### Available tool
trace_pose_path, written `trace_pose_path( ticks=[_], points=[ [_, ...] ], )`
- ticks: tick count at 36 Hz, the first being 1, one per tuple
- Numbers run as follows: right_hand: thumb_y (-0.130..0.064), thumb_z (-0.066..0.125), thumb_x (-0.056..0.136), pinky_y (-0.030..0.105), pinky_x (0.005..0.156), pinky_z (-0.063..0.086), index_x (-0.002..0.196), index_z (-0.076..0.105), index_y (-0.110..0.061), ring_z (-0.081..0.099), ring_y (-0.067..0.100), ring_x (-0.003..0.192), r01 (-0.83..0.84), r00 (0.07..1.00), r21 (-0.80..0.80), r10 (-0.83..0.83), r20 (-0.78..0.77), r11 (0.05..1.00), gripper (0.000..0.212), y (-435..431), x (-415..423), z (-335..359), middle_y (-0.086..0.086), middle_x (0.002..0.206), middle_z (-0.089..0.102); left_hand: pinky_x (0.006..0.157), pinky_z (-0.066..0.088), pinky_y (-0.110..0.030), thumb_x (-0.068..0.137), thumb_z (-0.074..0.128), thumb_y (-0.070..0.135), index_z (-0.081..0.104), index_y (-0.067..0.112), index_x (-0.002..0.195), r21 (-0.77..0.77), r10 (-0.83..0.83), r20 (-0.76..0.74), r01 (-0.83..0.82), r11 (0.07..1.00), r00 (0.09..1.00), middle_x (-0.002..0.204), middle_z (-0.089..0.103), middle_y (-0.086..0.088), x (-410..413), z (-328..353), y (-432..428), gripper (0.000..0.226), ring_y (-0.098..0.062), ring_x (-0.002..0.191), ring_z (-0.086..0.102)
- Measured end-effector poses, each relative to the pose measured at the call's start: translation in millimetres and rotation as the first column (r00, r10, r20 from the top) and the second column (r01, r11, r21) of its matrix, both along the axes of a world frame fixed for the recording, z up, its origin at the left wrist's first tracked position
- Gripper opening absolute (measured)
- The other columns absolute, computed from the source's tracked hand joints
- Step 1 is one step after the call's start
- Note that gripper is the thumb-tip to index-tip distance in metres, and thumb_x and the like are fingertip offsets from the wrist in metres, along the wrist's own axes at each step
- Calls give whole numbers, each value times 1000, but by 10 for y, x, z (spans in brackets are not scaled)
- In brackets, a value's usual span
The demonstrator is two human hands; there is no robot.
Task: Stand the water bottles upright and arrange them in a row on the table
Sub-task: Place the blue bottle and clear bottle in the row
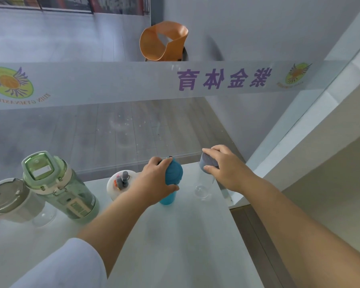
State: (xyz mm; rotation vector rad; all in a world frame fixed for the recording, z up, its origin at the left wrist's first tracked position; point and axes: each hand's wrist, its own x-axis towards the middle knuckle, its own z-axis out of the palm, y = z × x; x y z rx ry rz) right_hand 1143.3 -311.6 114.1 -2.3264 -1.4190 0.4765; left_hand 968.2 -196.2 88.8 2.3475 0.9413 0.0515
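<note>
Several bottles stand upright along the far edge of the white table. My left hand grips the blue bottle around its lid and upper body. My right hand is closed on the grey lid of a clear bottle near the table's right edge. Between my left arm and the glass stands a white bottle with small figures on its lid. Further left are a large green bottle and a clear bottle with a grey-white lid.
A glass partition with a frosted band of purple lettering rises right behind the table. An orange chair stands beyond it. The table's right edge drops to a wooden floor beside a white wall.
</note>
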Motion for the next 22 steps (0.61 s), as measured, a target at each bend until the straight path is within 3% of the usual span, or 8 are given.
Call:
trace_pose_path(
  ticks=[22],
  points=[
    [-28,61,89,39,102,42,145,28,-17,45,24,125,47,999,-65,-48,-13,997,66,-55,24,52,4,146,34,104,42,-36,79,68,45,34,24,138,50,-12,3,12,999,1000,138,35,0,-68,114,-30,71,-21,123,39]
  ],
)
